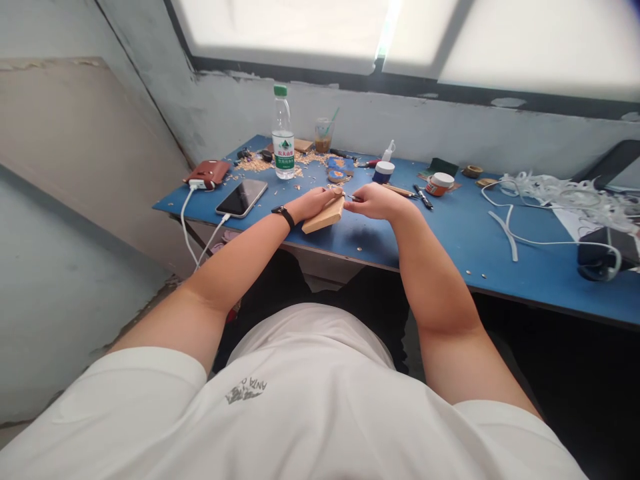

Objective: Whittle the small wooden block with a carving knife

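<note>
My left hand (314, 202), with a dark band at the wrist, is closed on a pale wooden block (324, 219) at the table's front edge. The block is tilted, and its upper side is partly covered by my fingers. Just to the right, my right hand (377, 202) is closed around a thin tool (355, 198). Only the tool's dark tip shows, pointing at the block's right end; the fingers hide the rest, so its exact kind cannot be made out.
On the blue table (450, 233) stand a water bottle (284, 143), a plastic cup (324, 137) and paint jars (440, 184). Wood shavings (253, 162) lie at the back left. A charging phone (243, 199) and brown case (209, 175) sit left; tangled tubing (545, 193) lies right.
</note>
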Motion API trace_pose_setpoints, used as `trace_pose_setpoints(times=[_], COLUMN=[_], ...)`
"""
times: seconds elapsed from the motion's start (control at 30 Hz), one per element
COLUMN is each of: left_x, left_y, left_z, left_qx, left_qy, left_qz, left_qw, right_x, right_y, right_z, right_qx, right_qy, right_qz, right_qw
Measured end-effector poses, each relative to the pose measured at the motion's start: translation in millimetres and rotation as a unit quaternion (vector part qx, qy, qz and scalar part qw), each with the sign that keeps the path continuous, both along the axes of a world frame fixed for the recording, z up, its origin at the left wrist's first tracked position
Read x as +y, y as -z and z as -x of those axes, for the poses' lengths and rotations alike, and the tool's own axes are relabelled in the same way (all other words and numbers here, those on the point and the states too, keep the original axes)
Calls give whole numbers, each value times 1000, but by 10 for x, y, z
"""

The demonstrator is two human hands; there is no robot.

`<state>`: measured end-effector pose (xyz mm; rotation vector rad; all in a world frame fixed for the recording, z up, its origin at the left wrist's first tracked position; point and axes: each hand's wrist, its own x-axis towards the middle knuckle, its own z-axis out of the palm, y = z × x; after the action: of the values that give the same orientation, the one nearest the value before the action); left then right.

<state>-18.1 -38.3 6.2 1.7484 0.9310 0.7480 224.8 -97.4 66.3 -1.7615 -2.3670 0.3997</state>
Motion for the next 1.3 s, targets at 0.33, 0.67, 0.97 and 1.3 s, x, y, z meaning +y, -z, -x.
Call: trace_pose_setpoints(times=[0.33, 0.67, 0.97, 1.3], left_x=[28, -77, -57, -1], left_y=[-17, 7, 11, 64], left_z=[-120, -71, -12, -37], left_qx=[38, 16, 60, 52], left_qy=[-34, 1, 15, 21], left_qz=[-47, -42, -94, -103], left_qw=[998, 999, 994, 993], right_x=[-9, -24, -178, -156], right_y=[0, -12, -29, 1], right_z=[39, -44, -54, -74], right_qx=[-45, 33, 74, 67], right_qy=[45, -15, -22, -40], right_qz=[-32, -18, 2, 5], right_qw=[997, 999, 997, 997])
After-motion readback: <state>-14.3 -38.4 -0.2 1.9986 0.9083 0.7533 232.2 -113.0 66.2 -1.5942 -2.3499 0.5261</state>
